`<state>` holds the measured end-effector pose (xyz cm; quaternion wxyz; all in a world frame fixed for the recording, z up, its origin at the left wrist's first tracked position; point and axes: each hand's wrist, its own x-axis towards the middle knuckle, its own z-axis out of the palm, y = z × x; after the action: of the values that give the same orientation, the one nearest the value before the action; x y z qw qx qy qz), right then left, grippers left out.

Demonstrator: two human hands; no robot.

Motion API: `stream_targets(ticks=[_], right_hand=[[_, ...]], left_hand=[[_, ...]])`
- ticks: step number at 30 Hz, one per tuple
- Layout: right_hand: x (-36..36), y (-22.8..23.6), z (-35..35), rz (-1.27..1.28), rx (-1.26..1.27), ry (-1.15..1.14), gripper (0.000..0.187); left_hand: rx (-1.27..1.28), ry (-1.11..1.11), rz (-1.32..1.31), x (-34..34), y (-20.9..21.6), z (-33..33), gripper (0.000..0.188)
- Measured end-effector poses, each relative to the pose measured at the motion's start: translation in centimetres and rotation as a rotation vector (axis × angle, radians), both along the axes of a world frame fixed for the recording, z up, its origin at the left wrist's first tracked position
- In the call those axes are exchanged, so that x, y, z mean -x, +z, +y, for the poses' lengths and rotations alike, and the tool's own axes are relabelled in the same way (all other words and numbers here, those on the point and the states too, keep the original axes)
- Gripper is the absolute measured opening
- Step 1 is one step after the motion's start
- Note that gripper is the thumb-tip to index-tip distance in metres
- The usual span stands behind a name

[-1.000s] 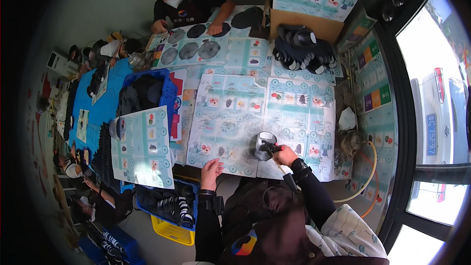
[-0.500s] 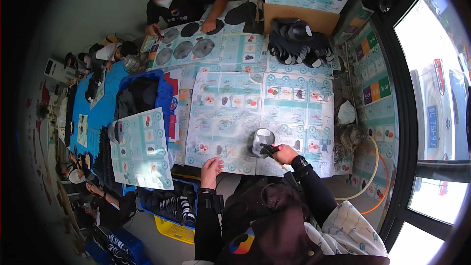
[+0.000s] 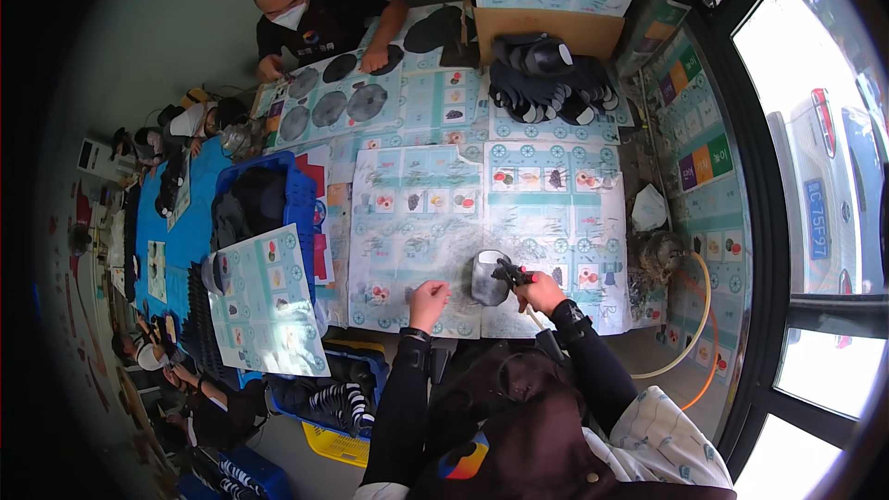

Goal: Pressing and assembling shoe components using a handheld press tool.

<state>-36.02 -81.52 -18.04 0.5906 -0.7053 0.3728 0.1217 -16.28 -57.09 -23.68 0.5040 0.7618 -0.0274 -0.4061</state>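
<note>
My right hand [image 3: 541, 293] grips a black spray gun [image 3: 507, 271] from which a pale hose runs down. The gun's front end is over a dark grey rounded piece [image 3: 488, 287] with a white patch at its far end, lying on the patterned sheet [image 3: 417, 250] that covers the table. Left of that piece, my left hand [image 3: 430, 305] hovers with its fingers curled together and nothing visible in them; a gap separates it from the piece.
Dark pieces with pale ends [image 3: 554, 83] are heaped at the far right before a cardboard box [image 3: 551, 30]. Across the table a masked person [image 3: 329, 18] handles dark round pieces [image 3: 329, 108]. A blue crate [image 3: 303, 194] stands left, a metal pot [image 3: 660, 257] right.
My left hand has moved right toward the dark grey piece, and its fingers have curled in. The spray gun stays over the piece. The whole view has shifted slightly.
</note>
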Motion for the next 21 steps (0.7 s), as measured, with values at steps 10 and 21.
stream_targets(ticks=[10,21], right_hand=[[15.1,-1.2,-3.5,0.165,0.734,-0.103,0.035],[19.8,-7.7,-5.7,0.194,0.870,-0.089,0.062]], left_hand=[[-0.289,-0.410,-0.508,0.8,-1.5,-6.6,0.027],[-0.409,-0.581,-0.601,3.0,0.8,-9.9,0.034]])
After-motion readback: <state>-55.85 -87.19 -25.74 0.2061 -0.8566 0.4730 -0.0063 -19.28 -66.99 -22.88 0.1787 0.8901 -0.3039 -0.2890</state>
